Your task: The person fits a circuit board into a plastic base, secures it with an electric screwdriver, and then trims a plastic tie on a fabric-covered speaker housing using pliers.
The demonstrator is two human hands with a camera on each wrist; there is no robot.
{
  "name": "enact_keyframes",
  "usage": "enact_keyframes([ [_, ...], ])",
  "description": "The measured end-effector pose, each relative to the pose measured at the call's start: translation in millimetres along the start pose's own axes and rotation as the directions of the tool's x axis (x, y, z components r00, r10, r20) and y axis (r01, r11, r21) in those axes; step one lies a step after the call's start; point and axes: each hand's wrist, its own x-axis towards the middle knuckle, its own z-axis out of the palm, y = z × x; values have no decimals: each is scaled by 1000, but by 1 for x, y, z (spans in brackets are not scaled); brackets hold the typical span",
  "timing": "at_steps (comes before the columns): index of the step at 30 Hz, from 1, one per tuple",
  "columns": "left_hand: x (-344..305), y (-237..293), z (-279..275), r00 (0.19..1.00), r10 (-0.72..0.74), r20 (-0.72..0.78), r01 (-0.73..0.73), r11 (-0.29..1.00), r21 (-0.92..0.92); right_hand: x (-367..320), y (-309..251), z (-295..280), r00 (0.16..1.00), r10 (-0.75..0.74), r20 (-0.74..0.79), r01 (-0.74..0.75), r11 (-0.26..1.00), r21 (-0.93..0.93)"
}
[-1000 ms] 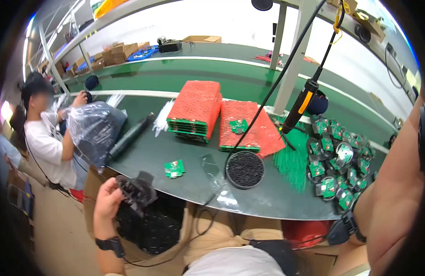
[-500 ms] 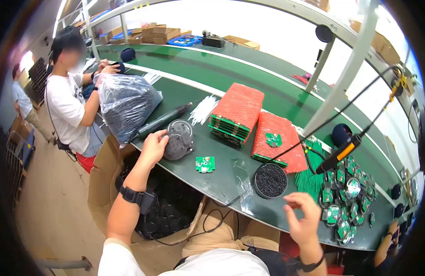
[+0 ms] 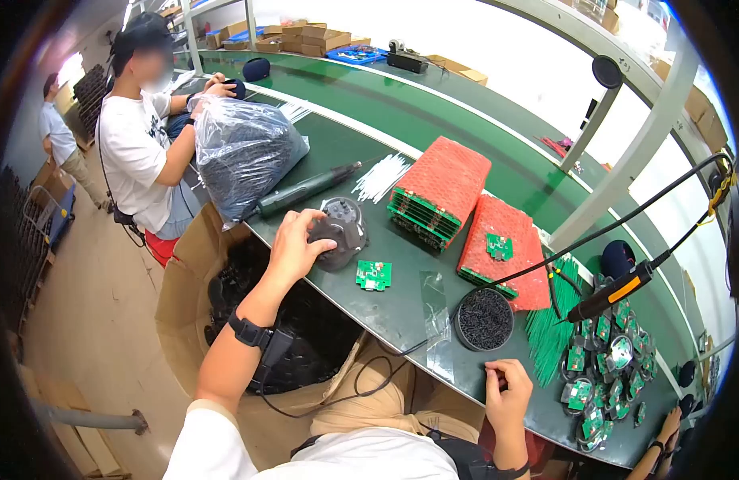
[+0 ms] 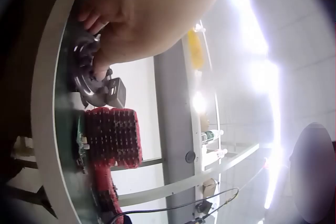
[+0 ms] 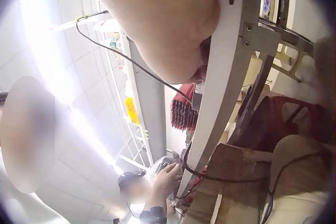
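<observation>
At the near edge of the dark green table (image 3: 401, 308), your right hand (image 3: 509, 392) has its fingers bent, thumb close to forefinger; you can't tell whether it pinches anything. Your left hand (image 3: 296, 246) grasps the round black plastic housing (image 3: 347, 228), thumb across it, over the table's edge area above the open brown cardboard box (image 3: 177, 300). Just beside the housing lies 1 green circuit board (image 3: 373, 275). Further right you have a clear plastic strip (image 3: 436, 300) and a round black dish (image 3: 485, 350) of small black pieces. Beyond are 2 stacks in red bubble wrap (image 3: 443, 180), the lower one bearing 1 loose green board (image 3: 499, 247). Farther left, 1 person in a white T-shirt (image 3: 133, 144) works beside a clear plastic bag (image 3: 245, 152).
</observation>
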Motion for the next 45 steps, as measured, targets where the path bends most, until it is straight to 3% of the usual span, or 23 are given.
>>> enact_keyframes([
  [1,1,5,-2,997,-67,25,69,996,-57,-1,0,0,1000,0,-9,0,1000,-2],
  [2,2,4,2,986,-157,56,166,957,-240,-1,-1,0,1000,-19,-14,19,1000,-3],
  [6,-15,15,-1,996,-87,24,89,905,-417,-5,3,-5,1000,-12,-2,12,999,47],
  [7,-27,41,-10,984,-83,159,167,747,-644,-7,-4,-4,994,111,17,-112,977,182],
  [8,-40,62,-10,976,-42,213,178,717,-674,-9,-10,-2,972,228,54,-233,922,309],
  [11,-87,117,10,902,56,428,256,729,-635,-6,-43,2,939,198,282,-337,696,634],
  [13,-111,140,31,833,148,534,236,777,-583,3,-59,5,927,162,337,-357,658,664],
  [15,-114,151,39,773,270,574,195,760,-620,9,-60,4,940,177,292,-336,633,697],
  [17,-103,150,35,756,246,607,210,787,-580,12,-37,-5,892,231,388,-427,711,558],
  [19,-82,131,30,912,258,320,-126,917,-380,7,-22,-19,914,323,245,-404,694,596],
  [21,-62,108,23,926,365,91,-374,922,104,-1,-4,-40,902,407,142,-405,686,604],
  [25,-49,73,29,939,302,166,-319,944,85,-24,23,-62,858,506,95,-450,649,613],
  [27,-47,70,30,930,337,150,-352,931,94,-35,23,-65,876,477,73,-432,710,556],
  [29,-49,76,30,952,291,100,-298,952,73,-41,17,-66,828,558,60,-532,746,400],
  [31,-59,95,25,974,205,93,-198,977,-84,-44,13,-63,883,460,90,-469,860,203],
  [33,-77,131,19,959,225,171,-174,947,-272,-40,4,-60,911,410,46,-412,904,113],
  [35,-95,157,23,894,325,310,-177,889,-423,-38,3,-60,952,259,165,-260,965,-17],
  [37,-112,175,41,817,458,351,-240,823,-515,-32,-3,-61,940,307,147,-314,949,24],
  [39,-124,193,58,739,559,376,-296,771,-565,-29,-3,-62,907,412,80,-414,848,331],
  [40,-128,201,66,717,591,369,-317,748,-583,-22,-13,-64,904,392,169,-421,752,507],
  [41,-133,209,73,692,625,361,-338,723,-603,-16,-19,-62,902,400,161,-424,750,508],
  [43,-140,217,87,665,651,365,-322,691,-647,-10,-24,-60,879,387,279,-470,602,646],
  [45,-144,221,97,693,663,283,-353,654,-669,-16,-3,-60,880,378,288,-472,628,619],
])
